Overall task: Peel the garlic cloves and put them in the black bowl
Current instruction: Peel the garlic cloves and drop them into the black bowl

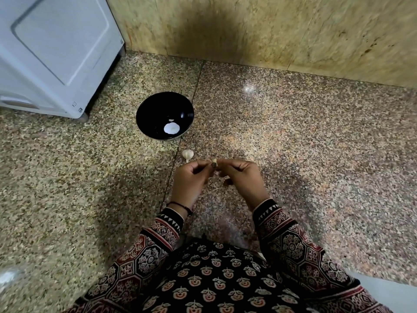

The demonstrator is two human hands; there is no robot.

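Hands, left hand (191, 179) and right hand (240, 177), fingers curled, pinching 1 garlic clove (214, 162) between them, near black bowl (144, 118)

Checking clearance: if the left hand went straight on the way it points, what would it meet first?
Past the garlic clove the left hand pinches, probably the garlic bulb on the floor, before the black bowl; the hand's height above the floor is unclear, so it might pass over.

Garlic bulb (187, 154) between hands (214, 175) and black bowl (165, 115), floor (293, 143) open rightward
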